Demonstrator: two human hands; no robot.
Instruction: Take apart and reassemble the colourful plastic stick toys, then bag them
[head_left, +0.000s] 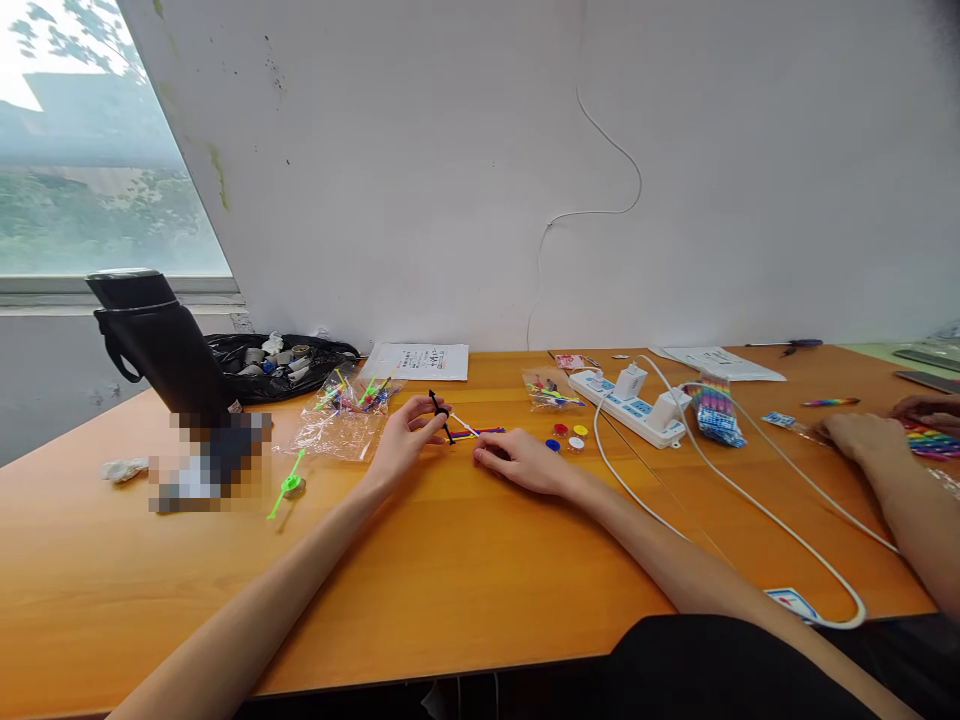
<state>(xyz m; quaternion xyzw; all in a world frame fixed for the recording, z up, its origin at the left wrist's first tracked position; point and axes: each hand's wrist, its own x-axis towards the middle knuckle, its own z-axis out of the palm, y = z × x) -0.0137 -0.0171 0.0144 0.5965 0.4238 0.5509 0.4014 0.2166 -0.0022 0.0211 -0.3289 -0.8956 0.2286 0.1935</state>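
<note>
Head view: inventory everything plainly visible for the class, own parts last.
Black arrow piece: 1, black, in left hand
White stick: 1, white, at right hand
Strips: several, multicoloured, between hands
Discs: 4, red, yellow, blue, white, centre
Green arrow piece: 1, green, left
Parts bags: 2, clear, left and centre
Flask: 1, black, left
Black bag: 1, black, behind flask
Papers: 2, white, by wall
Power strip: 1, white, right
Chargers: 2, white, on power strip
Cables: several, white, right
Rainbow bundle: 1, multicoloured, right
Screwdriver: 1, dark, back right
Table: 1, orange, below
Wall: 1, white, back
Window: 1, pale, upper left
Other person's hands: 2, bare, right
Left hand, right hand: 1 each, bare, centre
Forearms: 2, bare, foreground
</note>
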